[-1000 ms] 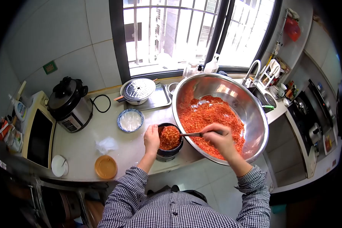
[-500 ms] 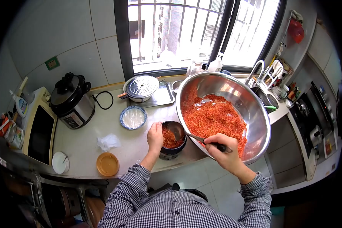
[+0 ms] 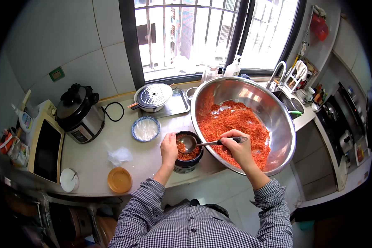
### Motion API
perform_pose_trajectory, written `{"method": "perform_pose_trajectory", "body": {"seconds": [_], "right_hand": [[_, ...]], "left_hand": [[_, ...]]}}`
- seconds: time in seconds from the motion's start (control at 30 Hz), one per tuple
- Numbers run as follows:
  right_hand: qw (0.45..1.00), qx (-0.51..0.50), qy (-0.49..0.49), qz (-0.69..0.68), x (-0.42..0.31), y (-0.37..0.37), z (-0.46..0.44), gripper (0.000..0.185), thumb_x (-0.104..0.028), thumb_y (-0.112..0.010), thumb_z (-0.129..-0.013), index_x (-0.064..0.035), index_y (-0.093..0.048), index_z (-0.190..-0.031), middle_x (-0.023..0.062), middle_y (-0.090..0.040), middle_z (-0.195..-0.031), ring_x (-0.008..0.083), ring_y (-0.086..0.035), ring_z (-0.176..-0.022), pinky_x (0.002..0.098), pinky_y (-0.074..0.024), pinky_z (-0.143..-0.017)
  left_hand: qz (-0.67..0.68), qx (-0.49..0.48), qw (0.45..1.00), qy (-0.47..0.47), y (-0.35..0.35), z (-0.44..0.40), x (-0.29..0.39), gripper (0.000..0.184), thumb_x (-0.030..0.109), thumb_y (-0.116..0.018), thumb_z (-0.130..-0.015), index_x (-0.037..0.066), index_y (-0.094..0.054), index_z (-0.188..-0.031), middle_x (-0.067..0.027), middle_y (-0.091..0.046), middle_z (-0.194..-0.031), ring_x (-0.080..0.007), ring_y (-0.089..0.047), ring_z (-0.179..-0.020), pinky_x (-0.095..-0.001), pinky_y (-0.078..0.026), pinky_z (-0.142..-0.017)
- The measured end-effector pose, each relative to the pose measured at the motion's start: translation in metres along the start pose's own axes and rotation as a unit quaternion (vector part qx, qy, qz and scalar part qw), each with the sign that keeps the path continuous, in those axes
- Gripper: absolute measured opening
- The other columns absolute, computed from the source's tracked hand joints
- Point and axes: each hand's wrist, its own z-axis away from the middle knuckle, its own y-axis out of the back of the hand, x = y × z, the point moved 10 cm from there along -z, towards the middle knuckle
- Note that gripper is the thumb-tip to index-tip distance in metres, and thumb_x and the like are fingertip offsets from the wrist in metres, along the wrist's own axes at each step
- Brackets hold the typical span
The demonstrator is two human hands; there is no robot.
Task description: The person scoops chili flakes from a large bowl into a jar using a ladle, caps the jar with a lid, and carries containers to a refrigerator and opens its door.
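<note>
Ladle (image 3: 189, 144) has turned, extending leftward from the right grip (image 3: 239, 151)

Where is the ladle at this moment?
Near the middle of the head view, the ladle is in the right hand, its scoop at the mouth of the dark jar, just left of the steel bowl.

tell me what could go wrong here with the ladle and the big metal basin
The big metal basin appears to jut past the front edge of the counter, so leaning on its rim might tip it. The dark container stands close to that edge, with the left hand at its side; a hard push from the ladle in the right hand could shift it. Red chopped mix could also fall between basin and container during scooping.
</note>
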Motion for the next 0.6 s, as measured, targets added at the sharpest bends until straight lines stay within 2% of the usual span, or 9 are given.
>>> {"method": "perform_pose_trajectory", "body": {"seconds": [0.13, 0.2, 0.3, 0.43, 0.57, 0.6], "right_hand": [[0.996, 0.009, 0.064, 0.058, -0.014, 0.001, 0.008, 0.007, -0.004, -0.06, -0.075, 0.0008, -0.064, -0.079, 0.0001, -0.057, -0.059, 0.0029, -0.049, -0.055, 0.0197, -0.0377, -0.048], [0.992, 0.014, 0.09, 0.091, -0.017, -0.002, 0.008, 0.007, -0.004, -0.06, -0.074, 0.001, -0.064, -0.077, 0.0007, -0.056, -0.058, 0.0034, -0.049, -0.054, 0.0203, -0.0373, -0.048], [0.992, 0.002, 0.089, 0.091, -0.004, -0.005, 0.0, 0.009, -0.005, -0.06, -0.074, 0.0014, -0.064, -0.078, 0.0006, -0.056, -0.058, 0.0037, -0.048, -0.054, 0.0204, -0.0372, -0.048], [0.978, -0.032, 0.148, 0.142, -0.027, -0.016, 0.011, 0.011, -0.006, -0.06, -0.074, 0.0021, -0.063, -0.081, 0.0032, -0.055, -0.058, 0.0049, -0.048, -0.053, 0.0212, -0.0371, -0.048], [0.934, -0.037, 0.317, 0.161, -0.062, -0.021, 0.038, 0.009, -0.005, -0.061, -0.072, -0.0016, -0.064, -0.08, 0.0077, -0.061, -0.066, 0.0143, -0.056, -0.053, 0.0255, -0.0449, -0.051], [0.893, -0.075, 0.382, 0.227, -0.073, -0.032, 0.051, 0.009, -0.006, -0.062, -0.069, -0.0037, -0.062, -0.078, 0.006, -0.058, -0.065, 0.0165, -0.056, -0.054, 0.0272, -0.0453, -0.049]], "left_hand": [[-0.013, -0.003, 1.0, 0.015, -0.001, 0.0, -0.003, 0.034, 0.03, -0.042, -0.094, 0.003, -0.061, -0.097, -0.0197, -0.063, -0.083, -0.034, -0.06, -0.078, -0.039, -0.045, -0.071], [-0.003, 0.003, 1.0, -0.012, -0.002, -0.001, 0.001, 0.033, 0.03, -0.042, -0.094, 0.003, -0.061, -0.098, -0.0197, -0.063, -0.084, -0.0341, -0.06, -0.078, -0.0391, -0.045, -0.071], [-0.013, -0.002, 1.0, -0.008, -0.001, 0.0, -0.002, 0.033, 0.029, -0.042, -0.094, 0.003, -0.061, -0.098, -0.0196, -0.063, -0.084, -0.0342, -0.06, -0.079, -0.039, -0.045, -0.071], [0.008, -0.004, 1.0, -0.006, -0.001, -0.001, 0.001, 0.032, 0.029, -0.043, -0.094, 0.003, -0.062, -0.097, -0.0193, -0.063, -0.085, -0.0346, -0.059, -0.079, -0.0391, -0.045, -0.071], [-0.008, 0.001, 1.0, -0.005, -0.001, -0.003, -0.007, 0.032, 0.028, -0.043, -0.094, 0.003, -0.062, -0.097, -0.019, -0.063, -0.085, -0.0335, -0.06, -0.08, -0.0385, -0.045, -0.072], [-0.01, 0.002, 1.0, -0.005, -0.001, -0.003, -0.007, 0.032, 0.028, -0.043, -0.094, 0.003, -0.062, -0.098, -0.019, -0.063, -0.085, -0.0332, -0.06, -0.08, -0.0382, -0.045, -0.072]]}}
